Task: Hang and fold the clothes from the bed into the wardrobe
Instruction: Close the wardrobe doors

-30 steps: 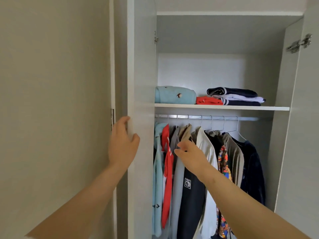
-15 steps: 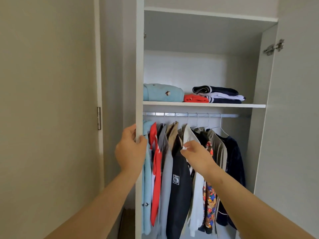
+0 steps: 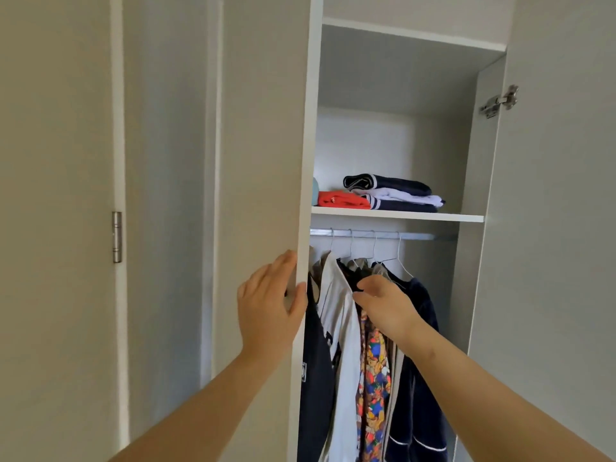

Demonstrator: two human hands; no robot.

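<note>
The wardrobe's left door (image 3: 266, 128) stands partly swung across the opening. My left hand (image 3: 266, 311) holds its free edge, fingers on the outer face and thumb round the edge. Several garments hang on wire hangers from the rail (image 3: 366, 233): a white shirt (image 3: 340, 311), a patterned shirt (image 3: 375, 378) and a navy jacket (image 3: 420, 395). My right hand (image 3: 386, 305) rests against the shoulders of these hanging clothes with loosely curled fingers and holds nothing. On the shelf (image 3: 433, 216) lie a folded red piece (image 3: 343, 200) and a navy-and-white folded stack (image 3: 393, 195).
The wardrobe's right door (image 3: 560, 228) stands open, its hinge (image 3: 498, 101) showing near the top. To the left is a plain wall with a room door frame and a metal hinge (image 3: 116, 236). The door hides the left part of the wardrobe.
The left door has swung to the right with my left hand on its edge, covering the light blue folded item and the leftmost hanging garments. My right hand has shifted right along the clothes.
</note>
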